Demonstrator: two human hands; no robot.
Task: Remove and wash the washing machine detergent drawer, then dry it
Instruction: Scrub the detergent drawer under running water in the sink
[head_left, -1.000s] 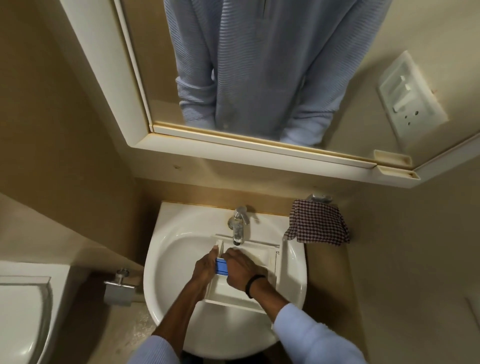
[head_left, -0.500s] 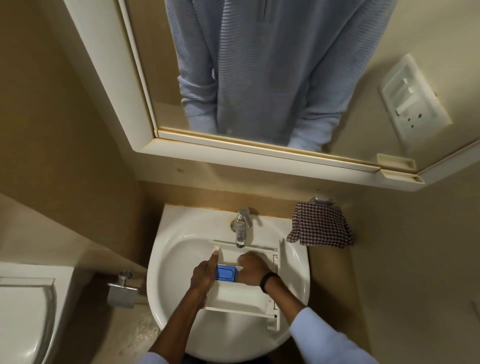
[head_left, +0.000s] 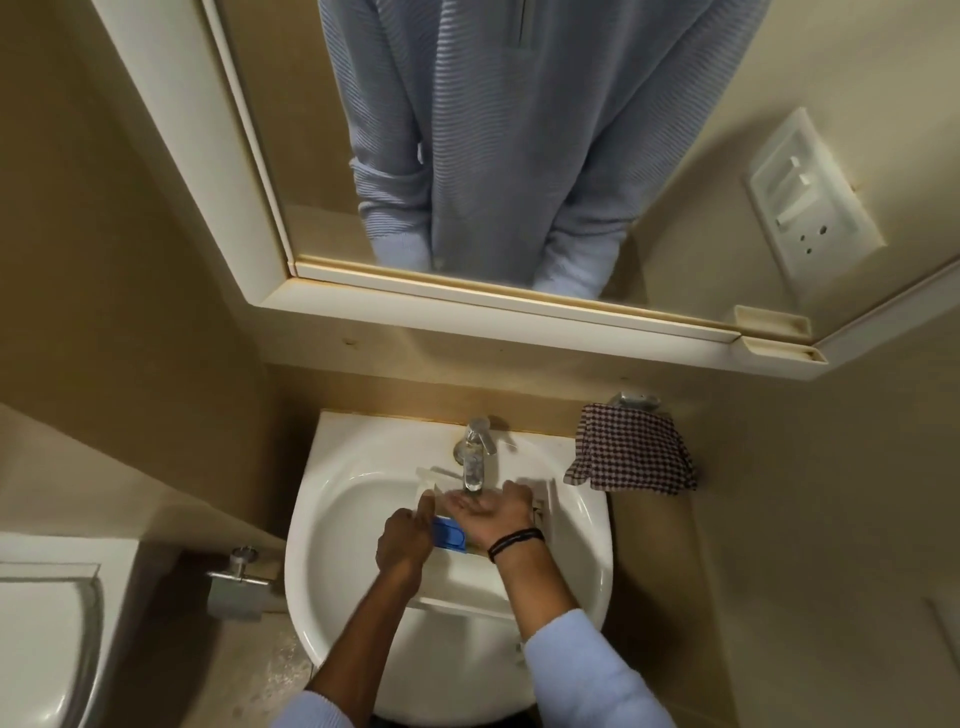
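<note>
The white detergent drawer lies inside the white sink, its blue insert showing between my hands. My left hand grips the drawer's left side next to the blue insert. My right hand is turned palm up and cupped right under the spout of the chrome tap, holding nothing. The far end of the drawer is hidden behind my right hand. Whether water is running is unclear.
A checked cloth hangs on the wall right of the sink. A toilet and a metal paper holder are at the lower left. A framed mirror hangs above the sink.
My right hand left the drawer's middle, turned palm up and rose under the tap spout. My left hand stays on the drawer's left side.
</note>
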